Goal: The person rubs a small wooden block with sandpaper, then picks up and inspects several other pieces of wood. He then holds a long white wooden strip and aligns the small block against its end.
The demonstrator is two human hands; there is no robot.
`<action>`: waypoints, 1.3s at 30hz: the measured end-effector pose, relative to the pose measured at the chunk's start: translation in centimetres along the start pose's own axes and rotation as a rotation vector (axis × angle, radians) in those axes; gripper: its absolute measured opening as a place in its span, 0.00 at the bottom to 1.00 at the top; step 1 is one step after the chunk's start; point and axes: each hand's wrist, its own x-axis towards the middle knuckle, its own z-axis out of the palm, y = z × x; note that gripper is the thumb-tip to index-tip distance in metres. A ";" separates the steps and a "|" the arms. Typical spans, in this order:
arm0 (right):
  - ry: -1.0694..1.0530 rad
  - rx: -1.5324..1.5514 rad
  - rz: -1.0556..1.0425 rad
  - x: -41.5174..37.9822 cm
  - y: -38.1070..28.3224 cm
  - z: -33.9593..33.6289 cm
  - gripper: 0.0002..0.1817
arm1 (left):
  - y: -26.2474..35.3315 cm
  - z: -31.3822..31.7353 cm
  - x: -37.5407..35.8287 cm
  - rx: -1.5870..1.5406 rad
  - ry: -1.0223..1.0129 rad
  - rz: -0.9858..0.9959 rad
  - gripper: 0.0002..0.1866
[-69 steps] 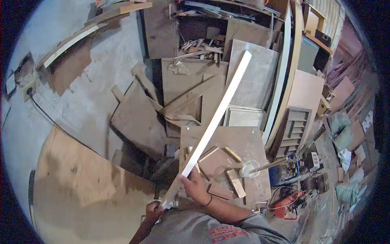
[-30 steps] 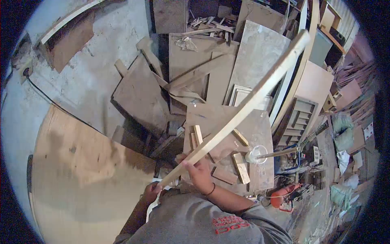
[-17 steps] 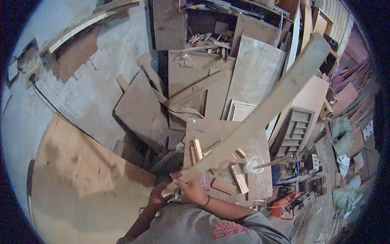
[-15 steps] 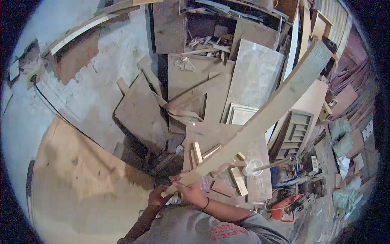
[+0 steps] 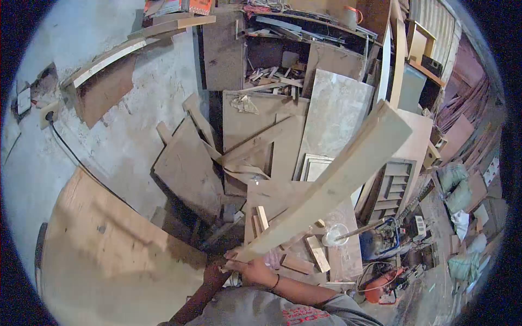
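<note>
A long pale wooden plank (image 5: pixel 326 187) slants from the front of my body up to the right, its far end raised and pointing away from me. My left hand (image 5: pixel 215 274) is closed around the near end, from the left side. Close beside it, my right hand (image 5: pixel 258 273) grips the same end, with a dark band at the wrist. Under the plank is a work board (image 5: pixel 342 255) bearing several short wood offcuts, among them a pale block (image 5: pixel 317 254) and a brownish block (image 5: pixel 297 264). A clear plastic tub (image 5: pixel 336 235) with a stick across it stands there too.
At left lies a large plywood sheet (image 5: pixel 125 244) near the wall. Panels (image 5: pixel 340 108) lean at the back below a shelf of scraps (image 5: pixel 277 76). A louvred frame (image 5: pixel 392 185), a blue machine (image 5: pixel 378 242) and an orange-red tool (image 5: pixel 380 287) are on the right.
The plank's far end has dropped and come left, showing more of its end face and looking shorter. My view has tilted up slightly. Both hands keep their grip.
</note>
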 end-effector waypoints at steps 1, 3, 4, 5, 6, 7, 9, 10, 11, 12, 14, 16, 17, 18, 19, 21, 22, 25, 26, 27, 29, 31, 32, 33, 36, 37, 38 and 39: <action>-0.026 -0.039 0.002 0.1 0.2 -0.1 0.12 | 1.6 -0.8 -0.2 0.063 0.017 0.000 0.24; -0.031 -0.130 -0.122 -0.2 0.8 0.3 0.10 | 3.7 -2.1 -0.4 0.146 0.038 -0.008 0.23; -0.034 -0.174 -0.184 -0.2 1.0 0.4 0.08 | 3.1 -1.8 -0.1 0.179 0.036 0.007 0.22; -0.087 -0.194 -0.241 0.1 -0.2 0.6 0.09 | 2.4 -1.5 0.1 0.198 0.022 0.044 0.22; -0.139 -0.213 -0.296 0.3 -1.3 0.9 0.10 | 1.0 -0.7 0.4 0.225 -0.001 0.100 0.21; -0.145 -0.165 -0.340 0.4 1.3 0.9 0.10 | -0.7 0.2 0.8 0.264 -0.022 0.167 0.20; -0.182 0.045 -0.151 0.6 5.1 0.8 0.10 | -5.1 2.9 1.1 0.411 -0.058 0.303 0.19; -0.210 0.088 -0.086 0.7 4.9 0.9 0.10 | -5.0 3.0 1.4 0.483 -0.068 0.349 0.19; -0.234 0.131 -0.020 0.8 4.6 0.9 0.10 | -4.9 3.2 1.7 0.543 -0.072 0.385 0.18; -0.258 0.055 -0.129 0.8 4.1 0.6 0.10 | -4.9 3.0 1.4 0.453 -0.082 0.323 0.16; -0.301 -0.015 -0.189 0.8 4.0 0.4 0.10 | 1.5 -0.8 1.0 0.273 -0.094 0.199 0.14; -0.322 -0.042 -0.131 1.1 5.5 0.3 0.11 | 1.3 -0.3 0.3 0.227 -0.077 0.186 0.13; -0.322 -0.073 -0.119 1.1 5.9 0.5 0.11 | 0.8 0.0 0.0 0.206 -0.067 0.181 0.13; -0.295 -0.144 -0.143 0.9 5.6 0.4 0.11 | 0.3 0.5 0.1 0.185 -0.055 0.180 0.13; -0.275 -0.211 -0.172 0.7 4.9 0.4 0.11 | -0.6 1.1 0.2 0.163 -0.046 0.181 0.13; -0.244 -0.341 -0.233 0.4 3.2 0.4 0.12 | -1.5 1.9 0.1 0.124 -0.031 0.178 0.13; -0.235 -0.403 -0.267 0.4 2.6 0.5 0.12 | -1.6 2.1 0.2 0.102 -0.033 0.170 0.13; -0.098 -0.550 -0.318 0.8 3.2 1.3 0.10 | -1.7 2.8 0.8 0.031 -0.032 0.142 0.14; -0.072 -0.574 -0.316 0.8 3.4 1.4 0.11 | -1.7 3.0 1.0 0.007 -0.029 0.135 0.14; -0.053 -0.597 -0.317 0.7 3.8 1.5 0.12 | -1.6 3.2 1.3 -0.016 -0.021 0.128 0.14; -0.074 -0.550 -0.348 0.8 3.5 1.5 0.14 | -1.5 3.7 1.6 -0.072 -0.004 0.113 0.15; -0.077 -0.591 -0.288 0.7 2.4 2.1 0.14 | -1.4 4.4 1.5 -0.126 0.016 0.089 0.16; -0.071 -0.615 -0.258 0.6 2.0 2.3 0.14 | -1.5 4.5 1.5 -0.156 0.026 0.071 0.16; -0.068 -0.631 -0.282 0.5 1.8 2.3 0.17 | -1.7 4.5 1.4 -0.173 0.036 0.056 0.16; -0.092 -0.607 -0.280 0.9 1.4 2.4 0.23 | -2.1 4.5 1.4 -0.191 0.037 0.046 0.16; -0.099 -0.653 -0.244 0.8 1.1 2.5 0.23 | -2.2 4.5 1.5 -0.187 0.034 0.050 0.16; -0.103 -0.698 -0.205 0.7 0.7 2.7 0.24 | -2.3 4.5 1.6 -0.180 0.030 0.054 0.16; -0.108 -0.741 -0.164 0.7 0.5 2.8 0.25 | -2.5 4.5 1.8 -0.178 0.027 0.058 0.16</action>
